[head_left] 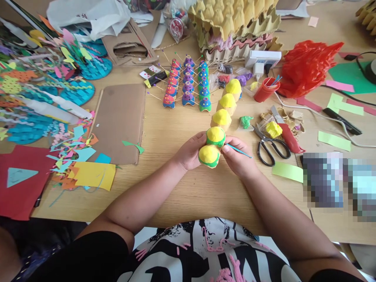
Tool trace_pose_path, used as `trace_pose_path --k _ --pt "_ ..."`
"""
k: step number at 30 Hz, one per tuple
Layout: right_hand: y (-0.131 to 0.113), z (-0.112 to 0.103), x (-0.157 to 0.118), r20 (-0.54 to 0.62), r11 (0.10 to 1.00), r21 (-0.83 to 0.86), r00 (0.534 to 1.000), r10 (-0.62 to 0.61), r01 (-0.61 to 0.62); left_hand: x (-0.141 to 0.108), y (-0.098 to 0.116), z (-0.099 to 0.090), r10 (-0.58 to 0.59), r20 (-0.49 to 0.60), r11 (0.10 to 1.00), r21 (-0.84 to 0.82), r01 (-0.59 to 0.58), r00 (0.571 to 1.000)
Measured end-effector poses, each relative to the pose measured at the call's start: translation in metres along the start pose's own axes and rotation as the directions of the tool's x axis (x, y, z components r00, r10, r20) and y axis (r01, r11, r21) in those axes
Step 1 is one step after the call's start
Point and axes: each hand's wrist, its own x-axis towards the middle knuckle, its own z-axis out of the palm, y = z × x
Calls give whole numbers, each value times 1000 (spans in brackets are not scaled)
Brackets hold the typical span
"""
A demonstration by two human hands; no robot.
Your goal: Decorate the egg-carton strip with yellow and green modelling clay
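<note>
A strip of egg-carton cups (221, 119) runs away from me, its several bumps topped with yellow clay. Green clay rings the two nearest cups. My left hand (194, 152) is closed on the strip's left side near that end. On the right side, my right hand (237, 156) grips the strip and also has a thin blue tool (241, 151) between its fingers, pointing right. A lump of green clay (246, 122) lies right of the strip on a bit of plastic. Yellow clay (273, 129) sits beside black-handled scissors (272, 147).
Three finished clay caterpillars (188, 82) with stick legs stand beyond my hands. Cardboard (117, 125) and paper scraps lie left. Egg trays (235, 23), a power strip (263, 58), a red cup (266, 91), a red bag (308, 68) and a red-handled knife (289, 137) are behind and right.
</note>
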Motion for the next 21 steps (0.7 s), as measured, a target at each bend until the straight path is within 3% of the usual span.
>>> trace_pose_path --k 9,21 --pt "-7 0 -1 31 977 -173 992 -120 124 -1 2 3 -46 7 999 15 46 999" --pt "1 -11 1 88 977 -162 988 -124 137 -2 1 2 -35 26 999 19 35 999"
